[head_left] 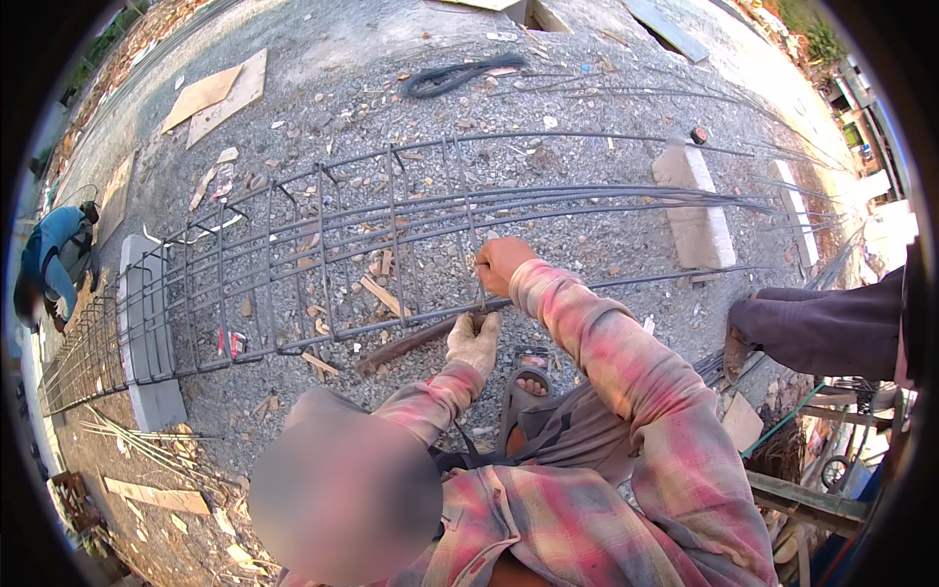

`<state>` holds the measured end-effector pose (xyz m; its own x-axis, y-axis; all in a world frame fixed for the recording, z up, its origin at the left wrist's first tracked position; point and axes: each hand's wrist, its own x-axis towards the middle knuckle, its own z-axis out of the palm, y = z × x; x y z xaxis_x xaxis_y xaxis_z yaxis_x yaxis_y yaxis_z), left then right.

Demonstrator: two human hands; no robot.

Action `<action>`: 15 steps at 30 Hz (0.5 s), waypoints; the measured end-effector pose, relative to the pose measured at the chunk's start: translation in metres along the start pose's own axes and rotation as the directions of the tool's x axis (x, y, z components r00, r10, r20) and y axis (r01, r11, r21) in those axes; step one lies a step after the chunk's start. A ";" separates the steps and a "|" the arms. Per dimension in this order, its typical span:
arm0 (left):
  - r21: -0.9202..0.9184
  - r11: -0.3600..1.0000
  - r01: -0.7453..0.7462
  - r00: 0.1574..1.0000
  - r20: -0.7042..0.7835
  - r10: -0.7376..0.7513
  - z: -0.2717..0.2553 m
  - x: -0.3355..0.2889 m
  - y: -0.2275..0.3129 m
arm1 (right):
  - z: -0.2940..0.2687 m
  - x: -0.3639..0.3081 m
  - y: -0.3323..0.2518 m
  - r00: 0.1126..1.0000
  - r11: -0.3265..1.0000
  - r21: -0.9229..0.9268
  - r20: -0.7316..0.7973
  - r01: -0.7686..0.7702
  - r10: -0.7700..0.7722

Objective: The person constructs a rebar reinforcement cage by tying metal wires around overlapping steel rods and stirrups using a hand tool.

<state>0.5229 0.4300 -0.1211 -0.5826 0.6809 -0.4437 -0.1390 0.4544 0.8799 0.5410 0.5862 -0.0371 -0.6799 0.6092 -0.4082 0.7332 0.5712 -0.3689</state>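
A long cage of steel reinforcing bars [323, 227] lies across the gravel in front of me, with several stirrups spaced along it. My bare right hand [502, 266] is closed around one thin steel stirrup [464, 191], toward the cage's right part. Just below it, my left hand [473, 339], in a pale work glove, is closed at that stirrup's lower end, against the near long bar [577, 290]. The left fingertips are partly hidden, so any small piece between them cannot be made out.
Pale blocks [706, 235] and a grey block [156, 404] support the bars. Beyond lies a dark coil [460, 76]. A curved brown piece [406, 347] lies beneath the near bar. A person in blue [61, 245] bends at far left; another person's dark-trousered leg [812, 323] is at right.
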 end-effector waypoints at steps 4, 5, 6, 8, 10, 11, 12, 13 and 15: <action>-0.021 0.990 0.141 0.989 0.039 -0.140 0.002 0.008 -0.001 | 0.004 0.000 0.008 0.996 0.996 0.069 0.080 -0.055 0.049; 0.006 0.996 0.094 0.995 0.041 -0.094 0.002 0.011 -0.006 | 0.008 -0.003 0.010 0.994 0.988 0.139 0.093 -0.064 0.051; 0.033 0.998 0.046 0.998 0.045 -0.047 0.001 0.014 -0.010 | 0.011 -0.008 0.013 0.993 0.975 0.208 0.106 -0.074 0.053; 0.122 0.993 0.005 0.998 0.054 -0.012 0.003 0.019 -0.017 | 0.018 -0.028 0.024 0.990 0.977 0.212 0.133 0.018 -0.047; 0.215 0.976 -0.035 0.998 0.064 0.021 0.001 0.022 -0.018 | 0.030 -0.042 0.024 0.976 0.968 0.225 0.159 0.112 -0.150; 0.248 0.964 -0.098 0.994 0.074 0.082 -0.002 0.022 -0.016 | 0.036 -0.048 0.020 0.978 0.997 0.007 0.194 0.071 -0.071; 0.280 0.946 -0.160 0.986 0.086 0.142 -0.004 0.022 -0.016 | 0.040 -0.051 0.017 0.977 0.977 -0.211 0.211 0.032 0.013; 0.280 0.947 -0.157 0.987 0.086 0.138 -0.005 0.022 -0.017 | 0.042 -0.053 0.016 0.977 0.977 -0.211 0.214 0.031 0.015; 0.341 0.877 -0.339 0.939 0.070 0.336 -0.010 0.027 -0.021 | 0.042 -0.054 0.010 0.971 0.966 -0.249 0.237 0.068 -0.008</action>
<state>0.5024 0.4331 -0.1497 -0.5375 0.8328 -0.1329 0.3492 0.3632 0.8638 0.5856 0.5366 -0.0538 -0.6642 0.4569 -0.5917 0.6598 0.7304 -0.1766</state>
